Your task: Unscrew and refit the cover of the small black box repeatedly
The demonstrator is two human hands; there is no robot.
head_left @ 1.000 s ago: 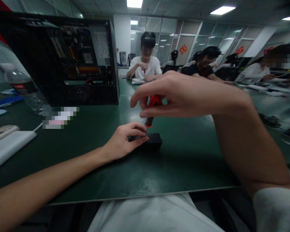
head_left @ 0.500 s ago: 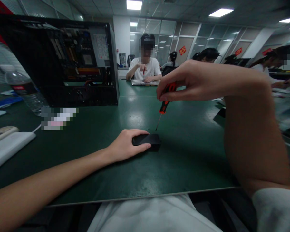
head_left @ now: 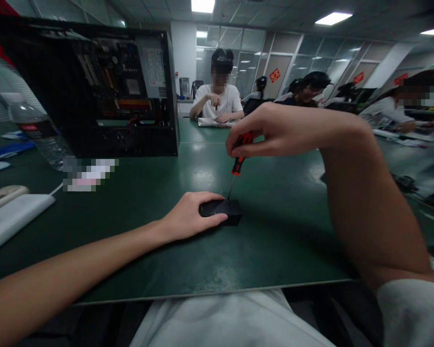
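A small black box-shaped device [head_left: 233,212] lies on the green tabletop [head_left: 188,265]. My left hand [head_left: 193,217] grips it from the left, thumb on the near side and fingers on the far side. My right hand [head_left: 260,130] is closed around the red and black handle of a screwdriver [head_left: 237,164], held slightly tilted above the device. The thin shaft points down, and its tip is at the far upper edge of the device. I cannot tell whether the tip sits in a screw.
An opened black computer case [head_left: 130,91] stands at the back left. Near it are a plastic bottle [head_left: 39,130], a white box-like item [head_left: 14,219] and a pale computer mouse [head_left: 5,195]. Across the table a person [head_left: 220,96] works with a screwdriver. More people sit at the right.
My right hand has lowered the screwdriver and moved it slightly left, bringing its tip from above the device down to its far edge. My left hand keeps its hold.
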